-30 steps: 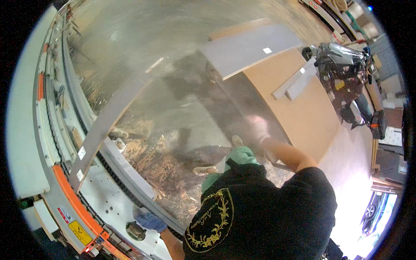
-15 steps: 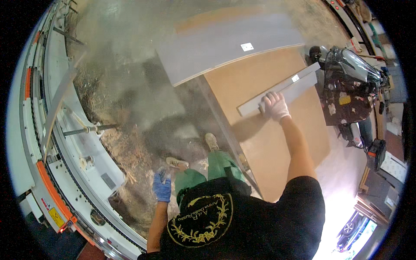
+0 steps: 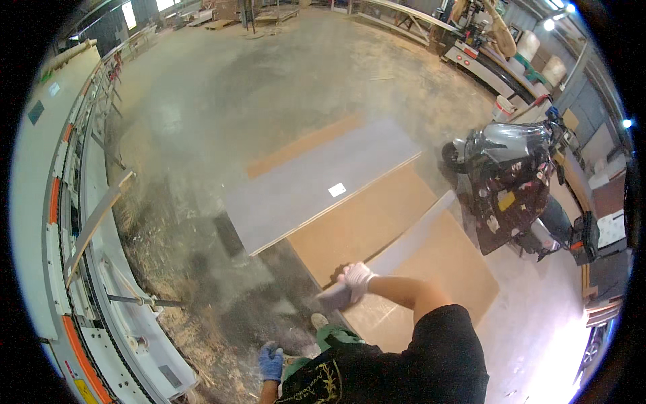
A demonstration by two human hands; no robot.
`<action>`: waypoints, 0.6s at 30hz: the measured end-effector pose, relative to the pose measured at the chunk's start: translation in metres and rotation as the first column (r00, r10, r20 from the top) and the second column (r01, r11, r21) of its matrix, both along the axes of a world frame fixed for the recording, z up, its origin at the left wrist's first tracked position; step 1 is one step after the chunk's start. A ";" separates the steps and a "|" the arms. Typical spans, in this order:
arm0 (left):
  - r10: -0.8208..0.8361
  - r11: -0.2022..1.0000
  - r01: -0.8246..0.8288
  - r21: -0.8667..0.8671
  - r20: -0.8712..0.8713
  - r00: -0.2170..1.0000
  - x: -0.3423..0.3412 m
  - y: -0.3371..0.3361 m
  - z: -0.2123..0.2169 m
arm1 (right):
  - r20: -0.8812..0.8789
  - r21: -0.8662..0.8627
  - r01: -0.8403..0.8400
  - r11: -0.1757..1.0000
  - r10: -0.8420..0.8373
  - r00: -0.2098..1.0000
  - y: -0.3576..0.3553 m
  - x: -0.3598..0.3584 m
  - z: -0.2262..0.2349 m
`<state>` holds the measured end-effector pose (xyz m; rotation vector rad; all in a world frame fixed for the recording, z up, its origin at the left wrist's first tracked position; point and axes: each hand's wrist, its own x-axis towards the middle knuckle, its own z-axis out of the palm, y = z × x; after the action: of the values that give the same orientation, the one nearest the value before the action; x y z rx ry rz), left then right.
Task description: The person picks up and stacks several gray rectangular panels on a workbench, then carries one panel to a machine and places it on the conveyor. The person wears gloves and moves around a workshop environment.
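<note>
My right hand [image 3: 358, 281], in a white glove, grips a long narrow grey board [image 3: 409, 244] near its close end. That end sticks out past my fingers and is slightly blurred; the far part slants up and right over a brown panel [image 3: 360, 237]. A wide grey panel [image 3: 289, 202] with a white label [image 3: 337, 190] overlaps the brown one on its far side. My left hand [image 3: 270, 362], in a blue glove, hangs low by my leg with loosely extended fingers and nothing visible in it.
A long white machine with an orange strip [image 3: 75, 343] runs along the left, with a curved strip [image 3: 94, 225] jutting from it. A covered scooter [image 3: 508, 168] stands right of the panels. Behind it are a white bucket [image 3: 502, 108] and stacked goods. Debris litters the floor beside the machine.
My right hand has moved from the board's middle area to its near end, toward me and leftward. The board now reaches nearer my legs. The view has tilted up, showing more workshop.
</note>
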<state>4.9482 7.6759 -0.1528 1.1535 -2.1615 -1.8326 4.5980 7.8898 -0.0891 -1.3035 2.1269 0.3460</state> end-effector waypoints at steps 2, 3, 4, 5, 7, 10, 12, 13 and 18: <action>-0.042 0.999 0.042 0.005 0.117 0.992 0.005 0.005 -0.013 | 0.041 -0.040 -0.008 0.999 0.010 0.999 -0.022 0.030 -0.003; -0.102 0.995 0.100 0.020 0.164 0.981 -0.001 0.009 -0.028 | 0.039 -0.027 0.028 0.999 -0.027 0.999 -0.020 0.043 -0.006; -0.165 0.980 0.173 -0.098 0.087 0.982 0.002 0.010 -0.064 | 0.004 -0.068 0.060 0.996 -0.060 0.998 -0.016 0.055 -0.011; -0.188 0.982 0.183 0.051 0.120 0.975 -0.002 0.010 -0.082 | 0.043 0.014 0.052 0.999 -0.053 0.998 -0.020 0.060 -0.008; -0.254 0.921 0.180 0.344 0.181 0.950 -0.012 0.016 -0.101 | 0.035 -0.073 0.019 0.997 -0.016 0.999 -0.020 0.063 -0.026; -0.164 0.635 -0.068 0.769 0.220 0.962 -0.033 0.028 -0.092 | 0.180 -0.116 0.005 0.993 0.016 0.984 -0.042 0.075 -0.029; -0.164 0.550 0.015 0.835 0.091 0.982 -0.039 0.030 -0.094 | 0.286 -0.201 0.022 0.979 0.037 0.957 -0.073 0.094 0.002; 0.076 0.367 -0.017 0.930 -0.011 0.997 -0.052 0.036 -0.074 | 0.341 -0.195 0.099 0.976 -0.027 0.940 -0.084 0.105 0.043; 0.666 0.500 -0.037 0.866 -0.356 0.655 -0.045 0.005 -0.034 | 0.611 -0.507 0.196 0.839 0.189 0.769 -0.119 0.134 0.055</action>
<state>4.9032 7.6808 -0.1863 0.7192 -0.5258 -2.4942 4.7321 7.7707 -0.0344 -1.4403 1.6496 -0.7027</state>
